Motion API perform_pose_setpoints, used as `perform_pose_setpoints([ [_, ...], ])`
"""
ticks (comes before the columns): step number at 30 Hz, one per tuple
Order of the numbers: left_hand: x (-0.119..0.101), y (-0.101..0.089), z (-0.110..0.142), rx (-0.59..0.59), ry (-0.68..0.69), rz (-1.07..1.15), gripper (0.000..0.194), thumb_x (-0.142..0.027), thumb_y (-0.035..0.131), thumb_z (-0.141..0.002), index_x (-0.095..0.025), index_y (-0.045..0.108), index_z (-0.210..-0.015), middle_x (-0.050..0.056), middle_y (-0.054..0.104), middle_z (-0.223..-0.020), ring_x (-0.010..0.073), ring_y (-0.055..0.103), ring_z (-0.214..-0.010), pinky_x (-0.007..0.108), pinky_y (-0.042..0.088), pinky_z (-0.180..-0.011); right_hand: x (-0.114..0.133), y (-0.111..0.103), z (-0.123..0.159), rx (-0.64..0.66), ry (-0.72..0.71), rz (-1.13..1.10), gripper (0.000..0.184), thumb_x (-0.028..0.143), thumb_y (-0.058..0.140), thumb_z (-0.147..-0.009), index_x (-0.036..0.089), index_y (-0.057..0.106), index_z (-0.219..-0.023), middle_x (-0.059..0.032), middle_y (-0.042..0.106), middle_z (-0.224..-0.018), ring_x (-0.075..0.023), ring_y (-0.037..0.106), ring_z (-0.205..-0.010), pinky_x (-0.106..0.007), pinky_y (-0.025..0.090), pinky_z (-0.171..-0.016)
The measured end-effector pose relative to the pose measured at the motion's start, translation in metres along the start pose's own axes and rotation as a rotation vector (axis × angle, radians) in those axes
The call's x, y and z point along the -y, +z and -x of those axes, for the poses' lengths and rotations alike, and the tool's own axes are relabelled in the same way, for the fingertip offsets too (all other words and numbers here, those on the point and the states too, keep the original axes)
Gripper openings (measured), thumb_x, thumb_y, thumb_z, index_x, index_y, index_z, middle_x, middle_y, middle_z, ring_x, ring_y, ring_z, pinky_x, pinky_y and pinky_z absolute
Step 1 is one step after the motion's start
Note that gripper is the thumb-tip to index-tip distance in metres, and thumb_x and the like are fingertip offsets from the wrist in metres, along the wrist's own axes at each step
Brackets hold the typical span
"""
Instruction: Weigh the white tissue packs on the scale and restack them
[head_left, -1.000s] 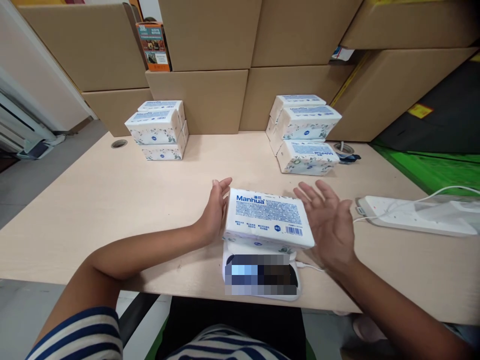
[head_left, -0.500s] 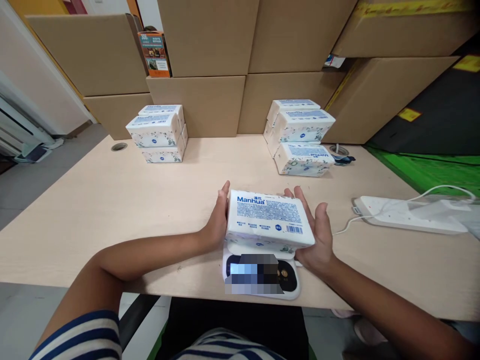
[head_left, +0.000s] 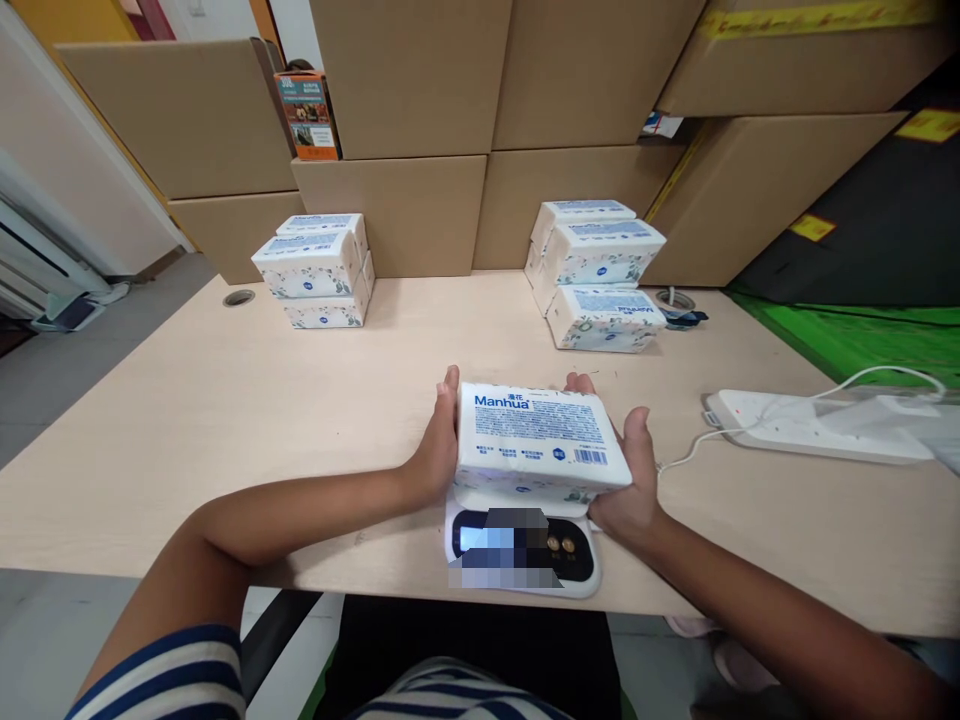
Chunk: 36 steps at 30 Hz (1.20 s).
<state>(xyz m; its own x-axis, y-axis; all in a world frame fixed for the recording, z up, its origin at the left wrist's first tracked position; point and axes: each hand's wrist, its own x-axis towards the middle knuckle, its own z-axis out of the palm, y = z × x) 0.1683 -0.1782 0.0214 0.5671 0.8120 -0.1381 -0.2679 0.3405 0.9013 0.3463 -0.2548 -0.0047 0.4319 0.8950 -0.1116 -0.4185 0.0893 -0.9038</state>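
Note:
A white tissue pack with blue "Manhua" lettering rests on a small white kitchen scale near the desk's front edge. Against the pack's left end lies my left hand, its fingers along the side. My right hand grips the right end, thumb up and fingertips showing behind the far edge. The pack is held between both palms and hides the scale's weighing plate. Part of the scale's dark display panel is blurred out.
Tissue packs are stacked at the back left and back right. Behind them rises a wall of cardboard boxes. A white power strip with a cable lies at the right. Cable holes sit in the desk.
My right hand's fingers have drawn in closer behind the pack, and its thumb has shifted slightly left. The pack and my left hand stay almost in place.

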Motion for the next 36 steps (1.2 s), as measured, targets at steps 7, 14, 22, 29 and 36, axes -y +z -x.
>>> perform_pose_setpoints([
  [7,0.0078,-0.0073,-0.0049,0.059,-0.004,0.012,0.096,-0.088,0.026,-0.106,-0.026,0.032,-0.179,0.013,0.063,-0.167,0.0377,0.044,-0.167,0.054,0.042,-0.135,-0.0001,0.0020,0.0005,-0.036,0.019,-0.020,0.097,0.102,0.051,-0.083,0.044,0.059,-0.161,0.0096,0.039,-0.183,-0.0281,0.030,-0.175,-0.057,0.036,-0.141],
  [14,0.0069,-0.0041,-0.0047,0.105,-0.023,0.074,0.094,-0.088,0.027,-0.105,-0.027,0.039,-0.177,0.013,0.068,-0.161,0.0371,0.052,-0.162,0.058,0.045,-0.134,-0.0023,-0.0004,-0.0001,-0.010,0.017,-0.014,0.091,0.100,0.047,-0.087,0.046,0.059,-0.160,0.0110,0.036,-0.184,-0.0267,0.026,-0.176,-0.057,0.039,-0.139],
  [22,0.0106,-0.0077,-0.0058,0.164,0.007,0.049,0.094,-0.089,0.024,-0.105,-0.025,0.056,-0.166,0.012,0.070,-0.158,0.0351,0.050,-0.164,0.055,0.044,-0.136,-0.0016,0.0008,-0.0004,-0.001,0.005,0.011,0.090,0.101,0.045,-0.088,0.048,0.060,-0.158,0.0115,0.037,-0.184,-0.0281,0.024,-0.176,-0.061,0.036,-0.140],
  [29,0.0077,-0.0047,-0.0051,0.149,0.002,0.038,0.097,-0.092,0.028,-0.102,-0.023,0.060,-0.163,0.013,0.070,-0.158,0.0359,0.048,-0.165,0.056,0.038,-0.139,-0.0011,0.0018,-0.0007,-0.018,0.009,0.000,0.091,0.100,0.049,-0.086,0.047,0.059,-0.160,0.0113,0.037,-0.184,-0.0264,0.024,-0.177,-0.058,0.033,-0.142],
  [36,0.0054,-0.0034,-0.0043,0.136,-0.030,0.048,0.096,-0.090,0.028,-0.104,-0.025,0.050,-0.170,0.012,0.069,-0.159,0.0346,0.047,-0.166,0.056,0.037,-0.140,-0.0001,0.0021,-0.0007,-0.019,0.027,-0.010,0.094,0.101,0.052,-0.084,0.045,0.061,-0.158,0.0100,0.039,-0.183,-0.0283,0.027,-0.176,-0.058,0.038,-0.140],
])
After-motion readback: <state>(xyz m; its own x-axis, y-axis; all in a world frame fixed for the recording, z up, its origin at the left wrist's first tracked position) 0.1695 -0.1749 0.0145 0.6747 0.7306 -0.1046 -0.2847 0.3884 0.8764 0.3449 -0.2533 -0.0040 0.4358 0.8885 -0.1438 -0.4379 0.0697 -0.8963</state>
